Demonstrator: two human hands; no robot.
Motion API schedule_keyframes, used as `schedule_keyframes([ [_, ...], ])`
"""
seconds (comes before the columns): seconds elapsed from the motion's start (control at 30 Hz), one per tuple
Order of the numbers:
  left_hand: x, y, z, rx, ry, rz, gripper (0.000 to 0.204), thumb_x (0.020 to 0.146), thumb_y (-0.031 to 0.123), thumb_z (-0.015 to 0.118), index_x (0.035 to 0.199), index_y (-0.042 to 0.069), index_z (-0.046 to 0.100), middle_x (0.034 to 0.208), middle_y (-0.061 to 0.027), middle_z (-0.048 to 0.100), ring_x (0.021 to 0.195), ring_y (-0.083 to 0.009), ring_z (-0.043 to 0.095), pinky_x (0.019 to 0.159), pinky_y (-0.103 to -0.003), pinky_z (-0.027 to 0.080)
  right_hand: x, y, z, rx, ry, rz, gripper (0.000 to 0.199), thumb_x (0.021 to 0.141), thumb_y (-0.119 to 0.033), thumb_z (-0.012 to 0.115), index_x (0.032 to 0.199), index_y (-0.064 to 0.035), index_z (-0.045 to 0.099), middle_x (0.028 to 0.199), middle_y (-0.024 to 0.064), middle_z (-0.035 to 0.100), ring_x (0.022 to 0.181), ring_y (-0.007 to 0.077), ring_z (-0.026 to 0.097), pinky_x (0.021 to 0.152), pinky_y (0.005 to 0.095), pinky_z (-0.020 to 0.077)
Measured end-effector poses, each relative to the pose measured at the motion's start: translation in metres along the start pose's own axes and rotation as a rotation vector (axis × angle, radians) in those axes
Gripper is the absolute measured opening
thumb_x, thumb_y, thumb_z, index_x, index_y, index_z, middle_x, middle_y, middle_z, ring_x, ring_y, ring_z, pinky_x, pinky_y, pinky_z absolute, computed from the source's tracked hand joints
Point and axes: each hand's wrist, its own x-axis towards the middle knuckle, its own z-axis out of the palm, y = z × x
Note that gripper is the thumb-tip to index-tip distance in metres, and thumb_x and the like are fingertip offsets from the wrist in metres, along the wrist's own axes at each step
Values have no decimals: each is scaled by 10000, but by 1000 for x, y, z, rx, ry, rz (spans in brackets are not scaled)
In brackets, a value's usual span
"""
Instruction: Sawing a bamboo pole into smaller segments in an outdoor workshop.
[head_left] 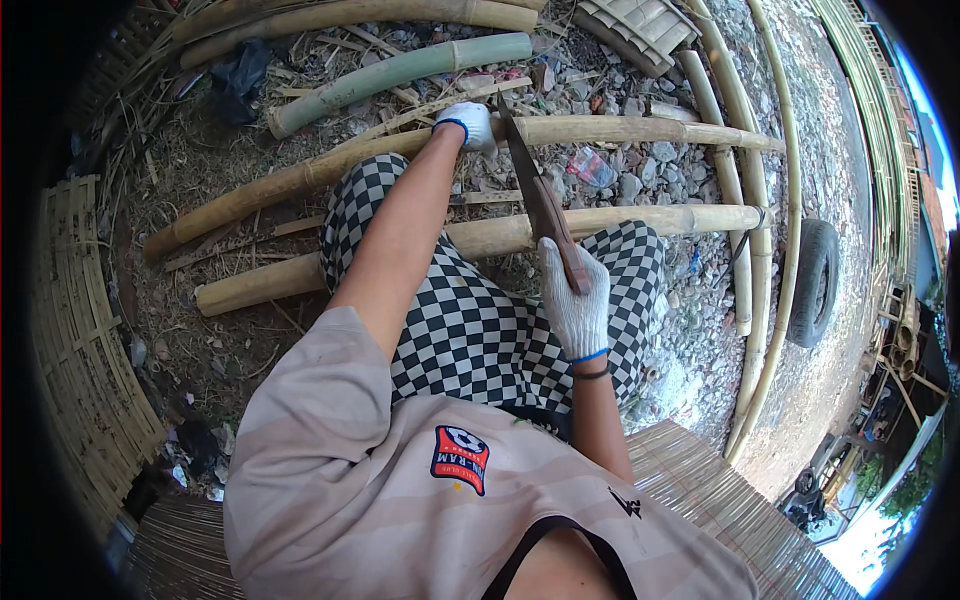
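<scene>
My right hand, in a white knit glove, grips the wooden handle of a long dark-bladed knife. The blade points away from me, its tip near the far bamboo pole. My left hand, also gloved, rests on that same tan pole, just left of the blade tip. A second tan bamboo pole lies across my knees, under the knife handle. My legs in black-and-white checked trousers are spread between the two poles.
A green bamboo pole and more tan poles lie beyond on gravel and dry litter. Woven bamboo panels curve at the left and under me. Thin long bamboo canes and a black tyre are at the right.
</scene>
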Motion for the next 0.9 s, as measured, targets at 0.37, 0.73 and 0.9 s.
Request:
schedule_keyframes([
  [0.37, 26, -22, 6, 11, -53, 55, 610, 572, 368, 863, 1071, 24, 788, 1096, -185, 771, 987, -317, 749, 872, -417, 597, -7, -9, 8, -3, -32, 58, 311, 1032, -271, 650, 945, 26, 685, 720, 165, 657, 605, 255, 610, 610, 388, 508],
  [0.73, 24, -21, 9, -13, -126, 69, 542, 577, 340, 851, 1038, 59, 798, 1006, -157, 783, 885, -283, 746, 801, -403, 590, 22, -3, 15, -59, -52, 59, 368, 1036, -314, 646, 909, 30, 680, 696, 156, 647, 595, 256, 594, 604, 392, 485],
  [0.9, 26, 4, -2, -12, -113, 113, 554, 578, 327, 855, 1033, 19, 791, 1026, -175, 780, 885, -292, 749, 797, -413, 593, -8, 4, -5, -27, 6, 96, 309, 1034, -273, 656, 963, 24, 702, 717, 109, 657, 630, 195, 616, 619, 365, 502],
])
